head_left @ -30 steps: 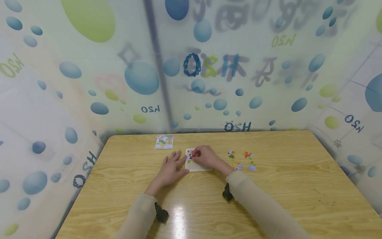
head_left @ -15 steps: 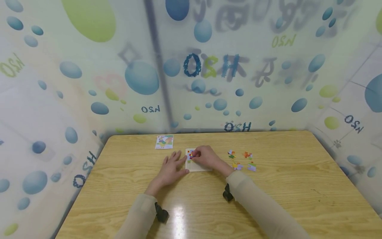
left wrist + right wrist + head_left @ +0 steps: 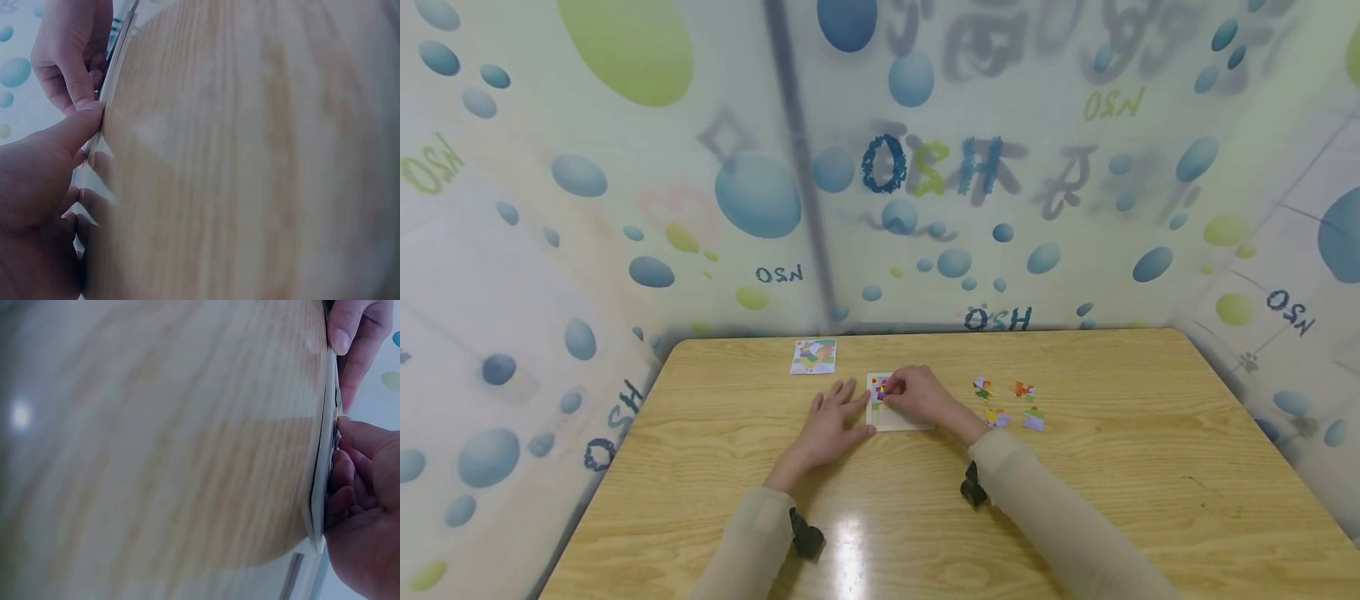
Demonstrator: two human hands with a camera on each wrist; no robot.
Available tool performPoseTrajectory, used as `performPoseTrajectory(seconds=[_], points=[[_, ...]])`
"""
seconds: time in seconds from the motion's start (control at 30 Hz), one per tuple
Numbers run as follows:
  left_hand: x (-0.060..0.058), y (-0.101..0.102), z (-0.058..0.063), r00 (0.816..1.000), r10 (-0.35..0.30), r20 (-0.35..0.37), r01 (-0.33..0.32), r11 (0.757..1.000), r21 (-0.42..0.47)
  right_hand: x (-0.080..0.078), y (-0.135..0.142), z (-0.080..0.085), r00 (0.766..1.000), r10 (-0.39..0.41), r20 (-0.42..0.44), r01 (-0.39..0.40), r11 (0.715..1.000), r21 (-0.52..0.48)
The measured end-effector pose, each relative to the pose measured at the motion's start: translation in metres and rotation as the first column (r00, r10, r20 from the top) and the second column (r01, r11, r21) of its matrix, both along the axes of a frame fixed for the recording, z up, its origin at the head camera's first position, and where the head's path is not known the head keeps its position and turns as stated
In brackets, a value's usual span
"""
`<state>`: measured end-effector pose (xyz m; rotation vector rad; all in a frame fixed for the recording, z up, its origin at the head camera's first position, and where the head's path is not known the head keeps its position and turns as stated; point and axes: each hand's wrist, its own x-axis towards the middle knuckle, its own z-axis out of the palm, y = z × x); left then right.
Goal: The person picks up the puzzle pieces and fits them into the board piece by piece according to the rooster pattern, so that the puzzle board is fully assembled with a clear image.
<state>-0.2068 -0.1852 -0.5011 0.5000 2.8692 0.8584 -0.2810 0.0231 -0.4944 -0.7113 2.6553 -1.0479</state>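
A pale square puzzle tray (image 3: 904,422) lies on the table in the head view. My left hand (image 3: 831,429) spreads its fingers along the tray's left side, thumb and index finger at its edge. At the tray's upper left, my right hand (image 3: 920,393) pinches a small colourful puzzle piece (image 3: 878,385) between thumb and curled fingers, partly covering it. In the right wrist view the tray (image 3: 320,481) appears edge-on, with the right thumb and fingertips low over its surface. The left thumb (image 3: 81,125) presses the tray's edge in the left wrist view.
Several loose puzzle pieces (image 3: 1033,419) lie right of the tray, beyond the right wrist. A square picture card (image 3: 813,357) sits at the back left, near the table's far edge. Patterned curtain-like walls (image 3: 895,250) enclose the wooden table (image 3: 1112,467).
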Motion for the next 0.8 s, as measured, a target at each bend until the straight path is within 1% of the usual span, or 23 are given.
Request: performPoseTrajectory(seconds=[0.3, 0.53, 0.67, 0.8], points=[[0.0000, 0.0013, 0.0007, 1.000, 0.006, -0.026, -0.006, 1.000, 0.001, -0.0007, -0.0001, -0.0018, 1.000, -0.002, -0.012, 0.001, 1.000, -0.010], [0.0001, 0.0004, 0.0003, 1.000, 0.000, -0.025, 0.001, 1.000, 0.016, -0.0011, -0.0006, -0.0033, 1.000, 0.012, -0.020, -0.012, 1.000, -0.013], [-0.0008, -0.0011, -0.0032, 1.000, -0.010, -0.025, 0.011, 0.999, 0.031, -0.0012, -0.0005, -0.0038, 0.999, 0.034, -0.036, -0.034, 0.999, -0.011], [-0.0008, -0.0003, -0.0020, 1.000, -0.015, -0.026, 0.015, 0.999, 0.029, -0.0018, 0.0010, -0.0053, 0.995, 0.075, -0.063, -0.075, 0.997, 0.001]])
